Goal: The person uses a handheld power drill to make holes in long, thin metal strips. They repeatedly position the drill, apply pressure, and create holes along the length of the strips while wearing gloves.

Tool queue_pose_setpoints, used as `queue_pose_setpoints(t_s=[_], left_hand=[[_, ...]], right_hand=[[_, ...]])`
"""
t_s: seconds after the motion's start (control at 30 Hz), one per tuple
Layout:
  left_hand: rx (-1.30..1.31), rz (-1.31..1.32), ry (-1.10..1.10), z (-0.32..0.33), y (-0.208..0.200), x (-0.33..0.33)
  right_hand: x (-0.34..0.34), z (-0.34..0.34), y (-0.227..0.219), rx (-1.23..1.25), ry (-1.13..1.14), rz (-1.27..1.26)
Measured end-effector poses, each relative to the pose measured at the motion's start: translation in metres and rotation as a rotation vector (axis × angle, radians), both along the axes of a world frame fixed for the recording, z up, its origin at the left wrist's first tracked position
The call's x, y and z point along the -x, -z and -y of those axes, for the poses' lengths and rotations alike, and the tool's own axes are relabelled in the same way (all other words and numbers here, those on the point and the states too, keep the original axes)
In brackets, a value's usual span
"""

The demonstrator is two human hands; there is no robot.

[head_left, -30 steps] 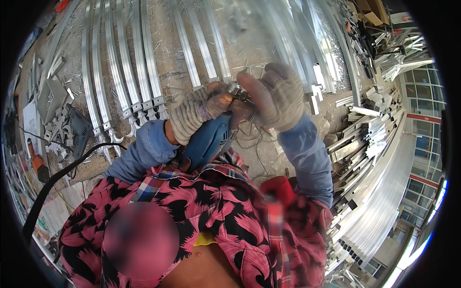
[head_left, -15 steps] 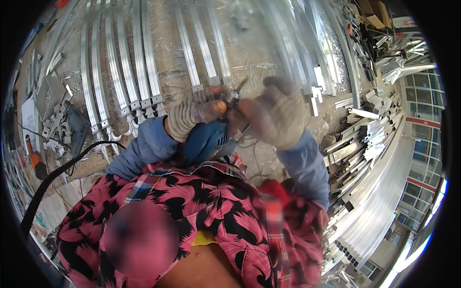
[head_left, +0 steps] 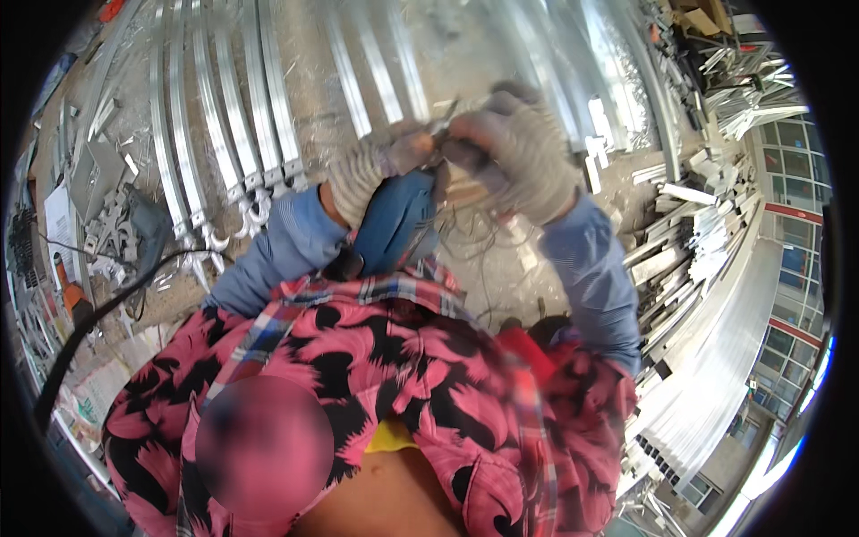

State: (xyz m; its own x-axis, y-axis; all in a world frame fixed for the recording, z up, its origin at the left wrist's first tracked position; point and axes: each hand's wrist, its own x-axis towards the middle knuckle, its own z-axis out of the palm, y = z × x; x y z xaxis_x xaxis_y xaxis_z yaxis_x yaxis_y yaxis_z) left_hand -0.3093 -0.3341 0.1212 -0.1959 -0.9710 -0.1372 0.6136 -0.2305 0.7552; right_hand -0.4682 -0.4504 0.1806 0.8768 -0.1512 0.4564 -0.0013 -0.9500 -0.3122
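A blue power drill (head_left: pixel 394 224) is held low in front of my body, its front end pointing away from me. My left hand (head_left: pixel 371 174), in a striped knit glove, is closed around the front of the drill by the chuck. From the other side my gloved right hand (head_left: pixel 519 161) meets it, thumb and fingers pinched at the same spot. The chuck is mostly hidden between the fingers, and a thin dark tip, seemingly the bit, sticks out just beyond them. Motion blur smears the fingertips.
Long silver metal bars (head_left: pixel 219 98) lie ahead on the floor, some with forked end pieces. At left are a second power tool (head_left: pixel 148 224), small metal fittings (head_left: pixel 112 233) and an orange-handled tool (head_left: pixel 67 282). A black cable (head_left: pixel 107 322) curves past. Stacked metal profiles (head_left: pixel 689 358) line the right.
Both hands and the drill have moved a little away from my body. The drill body now points more straight ahead, and the fingers have closed in over the chuck.
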Motion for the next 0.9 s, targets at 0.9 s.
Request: queue_pose_setpoints(t_s=[0.9], left_hand=[[0.043,0.114,-0.428,-0.070,0.009,-0.006]], right_hand=[[-0.007,-0.131,0.053,-0.348,0.605,-0.561]])
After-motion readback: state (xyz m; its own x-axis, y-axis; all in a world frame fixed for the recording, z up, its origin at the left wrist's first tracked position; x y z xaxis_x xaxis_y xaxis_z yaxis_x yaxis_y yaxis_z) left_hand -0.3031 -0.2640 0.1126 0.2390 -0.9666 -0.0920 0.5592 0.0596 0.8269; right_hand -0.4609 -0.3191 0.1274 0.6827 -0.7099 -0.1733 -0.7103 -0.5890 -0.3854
